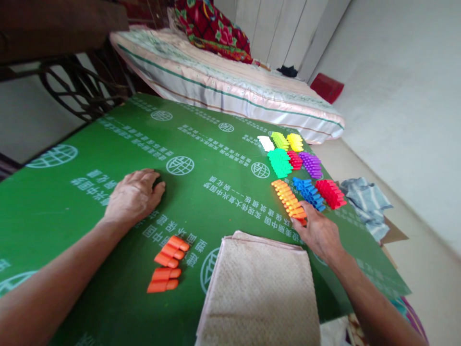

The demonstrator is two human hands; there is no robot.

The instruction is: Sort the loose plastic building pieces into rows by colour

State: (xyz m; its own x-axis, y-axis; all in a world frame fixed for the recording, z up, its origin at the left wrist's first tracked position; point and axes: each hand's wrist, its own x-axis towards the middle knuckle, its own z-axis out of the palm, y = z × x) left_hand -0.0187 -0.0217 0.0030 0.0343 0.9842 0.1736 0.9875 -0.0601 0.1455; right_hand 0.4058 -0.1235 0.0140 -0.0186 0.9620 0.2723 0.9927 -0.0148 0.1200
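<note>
My right hand (320, 233) pinches the near end of a row of orange bullet-shaped plastic caps (286, 197); its fingers partly hide the end piece, which looks a redder orange. My left hand (135, 194) rests palm down on the green board (216, 163), holding nothing, with its thumb apart and its fingertips partly hidden. Several loose red-orange caps (169, 252) lie below it, left of a folded beige cloth (262, 288).
Beyond my right hand are blue caps (309, 193), red caps (330, 193), purple caps (310, 165), green caps (280, 162) and yellow caps (295, 142). A bed (230, 81) stands behind the board. A striped cloth (367, 202) lies past its right edge.
</note>
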